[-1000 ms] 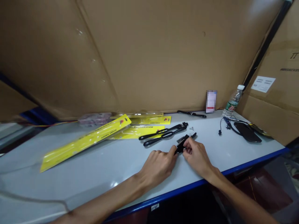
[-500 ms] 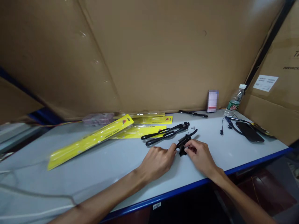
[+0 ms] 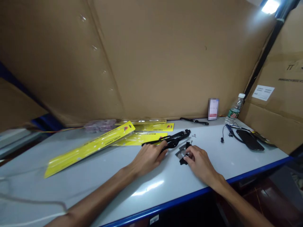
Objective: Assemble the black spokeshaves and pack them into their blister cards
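My left hand is closed around the near end of a long black part, which lies with other slim black parts of the same sort. To the right, my right hand is pinched over a small black piece and a greyish, shiny flat piece on the table. What sits between its fingertips is mostly hidden. A few tiny silvery bits lie just beyond the hands.
Yellow blister packs lie left, by a clear plastic bundle. Another black part rests at the back. A propped phone, bottle, earphones and dark phone stand right. Cardboard walls the back.
My left hand has moved left, carrying a long black part away from my right hand to the other black parts. My right hand stays over the small pieces. The view has tilted slightly.
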`<state>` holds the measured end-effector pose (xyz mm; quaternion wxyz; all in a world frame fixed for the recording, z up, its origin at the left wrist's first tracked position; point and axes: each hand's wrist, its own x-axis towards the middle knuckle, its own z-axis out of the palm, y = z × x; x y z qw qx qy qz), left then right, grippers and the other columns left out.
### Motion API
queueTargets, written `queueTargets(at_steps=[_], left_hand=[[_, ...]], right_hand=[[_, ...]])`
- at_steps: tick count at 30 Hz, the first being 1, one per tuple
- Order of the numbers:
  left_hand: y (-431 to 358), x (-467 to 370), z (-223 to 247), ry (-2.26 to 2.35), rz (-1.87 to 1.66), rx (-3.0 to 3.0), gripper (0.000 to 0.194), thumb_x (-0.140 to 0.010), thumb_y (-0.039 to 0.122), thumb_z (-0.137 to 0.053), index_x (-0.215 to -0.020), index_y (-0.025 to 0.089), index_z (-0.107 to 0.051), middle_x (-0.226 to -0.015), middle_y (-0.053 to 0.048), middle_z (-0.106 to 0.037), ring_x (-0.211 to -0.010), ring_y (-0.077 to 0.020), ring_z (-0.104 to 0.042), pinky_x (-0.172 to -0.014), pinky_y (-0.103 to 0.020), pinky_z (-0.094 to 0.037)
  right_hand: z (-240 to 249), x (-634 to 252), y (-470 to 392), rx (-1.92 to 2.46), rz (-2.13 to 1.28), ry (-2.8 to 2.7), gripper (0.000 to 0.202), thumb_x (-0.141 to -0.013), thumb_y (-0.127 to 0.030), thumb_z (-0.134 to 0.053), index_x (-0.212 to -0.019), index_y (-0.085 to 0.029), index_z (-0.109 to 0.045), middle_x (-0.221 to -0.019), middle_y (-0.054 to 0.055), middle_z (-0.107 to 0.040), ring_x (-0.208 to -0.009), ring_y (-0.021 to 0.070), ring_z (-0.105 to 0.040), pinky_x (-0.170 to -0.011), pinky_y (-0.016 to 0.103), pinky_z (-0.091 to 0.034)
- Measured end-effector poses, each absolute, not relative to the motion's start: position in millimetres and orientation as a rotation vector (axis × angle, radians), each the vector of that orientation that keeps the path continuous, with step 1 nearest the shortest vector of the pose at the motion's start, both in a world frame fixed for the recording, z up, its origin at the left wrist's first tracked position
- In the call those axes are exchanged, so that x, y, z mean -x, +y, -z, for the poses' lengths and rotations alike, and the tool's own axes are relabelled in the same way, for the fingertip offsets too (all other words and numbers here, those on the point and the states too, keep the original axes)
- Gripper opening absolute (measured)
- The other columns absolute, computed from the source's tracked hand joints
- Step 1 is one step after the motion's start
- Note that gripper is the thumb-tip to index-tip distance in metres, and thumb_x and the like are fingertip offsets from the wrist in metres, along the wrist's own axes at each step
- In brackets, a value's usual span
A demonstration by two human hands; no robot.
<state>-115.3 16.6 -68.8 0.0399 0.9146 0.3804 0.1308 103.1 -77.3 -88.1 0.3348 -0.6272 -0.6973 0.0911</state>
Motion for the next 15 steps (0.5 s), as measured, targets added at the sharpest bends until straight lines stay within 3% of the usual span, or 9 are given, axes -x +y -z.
queueTargets(at_steps=[4,7,12,15], left_hand=[[26,121,69,1.161,-0.346,-2.885,0.030,-0.100,0.031,-0.035,-0.110,0.019,-0.061,-0.086,-0.009,-0.075,-0.076,-0.0252,-0.070,-0.064,-0.034,-0.044],[27,121,69,1.204,-0.235,-2.983,0.032,-0.101,0.030,-0.034,-0.103,0.019,-0.064,-0.086,-0.011,-0.074,-0.074,-0.0260,-0.070,-0.062,-0.034,-0.042],[26,122,68,1.235,-0.215,-3.056,0.034,-0.102,0.030,-0.036,-0.093,0.018,-0.066,-0.087,-0.011,-0.072,-0.077,-0.0258,-0.068,-0.064,-0.035,-0.045],[27,124,69,1.192,-0.254,-3.080,0.032,-0.102,0.029,-0.038,-0.093,0.017,-0.066,-0.096,-0.013,-0.071,-0.089,-0.0291,-0.068,-0.069,-0.039,-0.050]], right_hand=[[69,-136,-58,1.799,0.012,-1.927,0.015,-0.098,-0.028,-0.059,-0.103,-0.021,-0.070,-0.097,0.005,-0.070,-0.085,0.0179,-0.064,-0.079,0.029,-0.047],[57,-171,-25,1.928,0.133,-1.932,0.023,-0.101,-0.020,-0.049,-0.096,-0.018,-0.071,-0.096,0.008,-0.071,-0.092,0.0209,-0.064,-0.084,0.031,-0.045],[56,-207,39,2.094,0.245,-1.916,0.020,-0.096,-0.016,-0.055,-0.110,-0.011,-0.069,-0.120,0.019,-0.065,-0.120,0.0294,-0.055,-0.098,0.039,-0.043],[63,-215,64,2.164,0.261,-1.917,0.022,-0.098,-0.025,-0.059,-0.114,-0.013,-0.067,-0.127,0.014,-0.063,-0.124,0.0285,-0.055,-0.104,0.048,-0.044]])
